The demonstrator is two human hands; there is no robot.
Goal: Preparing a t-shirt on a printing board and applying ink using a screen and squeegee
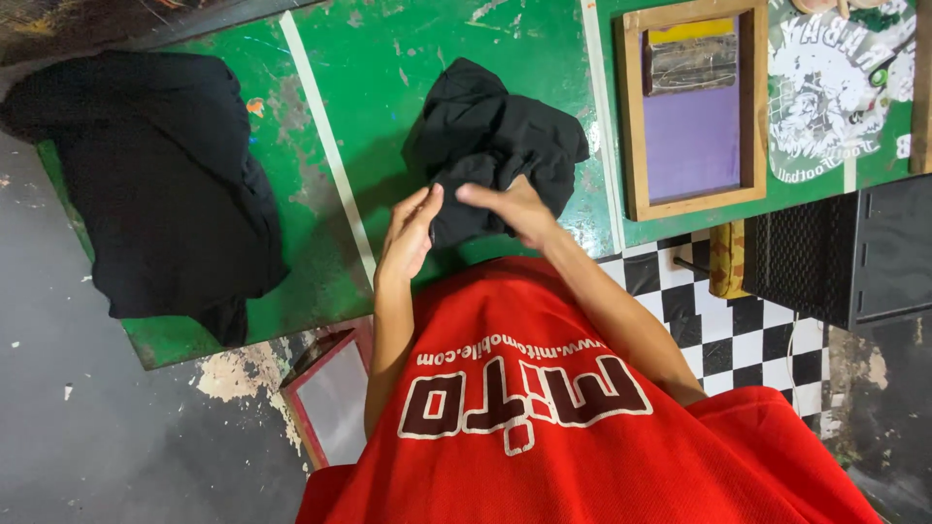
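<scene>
A crumpled black garment (495,141) lies on the green painted table (388,58) in front of me. My left hand (410,233) grips its near edge with bent fingers. My right hand (515,209) pinches the same edge from the right, thumb and fingers closed on the cloth. My red shirt fills the lower part of the view.
A pile of black cloth (165,184) lies on the table's left end, hanging over the edge. A wooden printing screen frame (691,107) with purple mesh sits at the right, beside a white printed design (835,87). A black crate (845,254) and checkered floor are lower right; another frame (335,398) leans below.
</scene>
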